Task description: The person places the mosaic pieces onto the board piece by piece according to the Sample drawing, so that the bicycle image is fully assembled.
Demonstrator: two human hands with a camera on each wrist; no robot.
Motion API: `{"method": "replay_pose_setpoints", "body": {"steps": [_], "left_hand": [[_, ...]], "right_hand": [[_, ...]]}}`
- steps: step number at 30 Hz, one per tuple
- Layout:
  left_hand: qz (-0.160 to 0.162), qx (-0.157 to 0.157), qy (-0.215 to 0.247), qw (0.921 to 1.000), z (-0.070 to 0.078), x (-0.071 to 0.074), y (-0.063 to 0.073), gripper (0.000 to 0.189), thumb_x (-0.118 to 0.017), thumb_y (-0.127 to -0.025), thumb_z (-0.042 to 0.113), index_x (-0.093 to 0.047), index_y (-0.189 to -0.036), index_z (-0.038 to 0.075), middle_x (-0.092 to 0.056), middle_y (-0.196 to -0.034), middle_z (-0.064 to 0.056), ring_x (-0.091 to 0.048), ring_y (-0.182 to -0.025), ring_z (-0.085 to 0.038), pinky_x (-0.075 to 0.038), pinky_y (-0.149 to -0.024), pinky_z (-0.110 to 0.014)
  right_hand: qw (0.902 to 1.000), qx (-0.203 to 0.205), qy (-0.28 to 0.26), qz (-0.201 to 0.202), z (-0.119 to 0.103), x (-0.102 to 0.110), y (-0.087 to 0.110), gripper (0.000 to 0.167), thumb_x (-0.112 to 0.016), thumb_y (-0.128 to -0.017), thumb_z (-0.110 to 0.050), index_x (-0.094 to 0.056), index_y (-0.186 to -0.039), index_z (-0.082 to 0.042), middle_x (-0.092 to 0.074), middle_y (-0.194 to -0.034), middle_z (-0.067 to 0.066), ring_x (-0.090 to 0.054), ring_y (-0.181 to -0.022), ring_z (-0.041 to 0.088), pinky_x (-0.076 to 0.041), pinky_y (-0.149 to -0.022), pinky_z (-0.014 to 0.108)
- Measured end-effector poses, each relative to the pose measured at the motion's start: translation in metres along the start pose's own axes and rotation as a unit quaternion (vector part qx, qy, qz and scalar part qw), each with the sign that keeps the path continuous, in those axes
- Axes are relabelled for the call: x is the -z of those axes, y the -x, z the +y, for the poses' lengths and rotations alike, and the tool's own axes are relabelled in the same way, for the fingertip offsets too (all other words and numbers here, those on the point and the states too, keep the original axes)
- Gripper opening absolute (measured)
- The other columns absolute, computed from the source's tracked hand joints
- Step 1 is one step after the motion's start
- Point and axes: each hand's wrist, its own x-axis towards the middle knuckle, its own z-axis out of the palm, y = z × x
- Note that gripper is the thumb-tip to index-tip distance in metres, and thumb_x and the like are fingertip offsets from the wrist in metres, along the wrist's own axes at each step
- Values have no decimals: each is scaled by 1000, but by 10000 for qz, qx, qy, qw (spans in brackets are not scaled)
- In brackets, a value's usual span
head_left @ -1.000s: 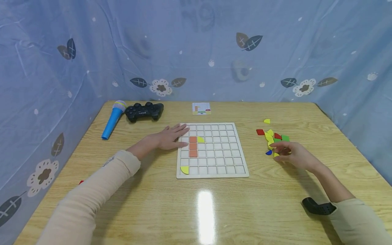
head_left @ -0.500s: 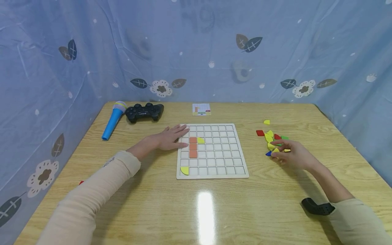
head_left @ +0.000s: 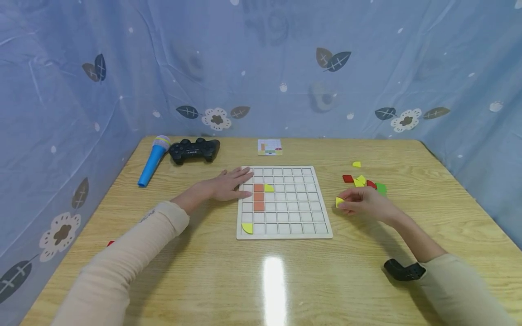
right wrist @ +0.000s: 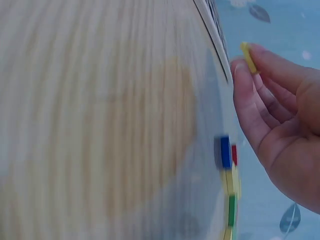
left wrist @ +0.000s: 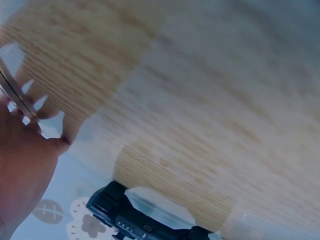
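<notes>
A white grid board lies mid-table, with a column of orange squares in its cells. One yellow quarter-round tile sits beside the top orange square, and another yellow tile is in the near left corner. My left hand rests on the board's left edge, fingers spread. Between thumb and fingertips my right hand pinches a yellow quarter-round tile, just off the board's right edge; the right wrist view shows this yellow tile edge-on. The hand partly hides the loose tiles behind it.
Loose yellow tiles, red tiles and a green tile lie beyond my right hand. A small printed card lies behind the board. A black game controller and blue microphone occupy the back left.
My right hand has moved left from the loose tiles toward the board, with a yellow tile pinched in its fingers. The left hand has stayed on the board's edge.
</notes>
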Motion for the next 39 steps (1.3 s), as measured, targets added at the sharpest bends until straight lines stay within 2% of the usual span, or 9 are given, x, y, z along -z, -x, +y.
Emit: {"method": "replay_pose_setpoints", "body": {"steps": [4,8,11,17,31,39], "left_hand": [[-37,9,-21,10000,-1,0,0,75,-35,-99,56,-3,-155,18,4,-159,-5,7,-143,-26,2,-111,-54],[-6,-12,-15,10000,-3,-2,-1,76,-34,-98,58,-3,-155,18,4,-159,-5,7,-143,-27,3,-111,-54],[20,-9,-38,10000,-3,-3,-1,76,-34,-98,58,-3,-155,18,4,-159,-5,7,-143,-26,2,-111,-54],[17,54,-66,10000,-2,-3,-1,74,-35,-99,55,-3,-155,20,4,-159,-3,8,-143,-25,2,-112,-54],[25,75,8,10000,1,0,1,75,-37,-99,55,-4,-155,19,4,-159,-4,6,-143,-26,2,-111,-55],[47,142,-41,9999,2,0,0,74,-36,-99,56,-5,-155,19,3,-159,-4,6,-143,-26,2,-111,-54]], "right_hand": [[9994,211,-25,-259,-7,-11,-14,26,-66,-91,-13,-60,-107,7,-64,-81,14,-62,-70,21,-54,-66,30],[9985,227,-89,-486,-18,-23,-25,25,-64,-93,-16,-59,-106,5,-65,-79,15,-61,-68,24,-51,-61,30],[9980,196,-15,-598,-25,-32,-34,29,-64,-93,-19,-60,-111,4,-67,-81,13,-62,-70,23,-51,-61,30],[9943,386,139,-984,-38,-48,-51,31,-60,-95,-16,-63,-120,4,-70,-85,9,-63,-74,22,-53,-65,31],[9867,766,32,-1433,-73,-97,-84,18,-59,-95,-8,-68,-107,3,-70,-81,8,-65,-70,20,-51,-58,27],[9810,976,260,-1656,-92,-121,-96,15,-63,-93,-8,-71,-101,0,-70,-78,6,-67,-67,18,-53,-57,28]]}}
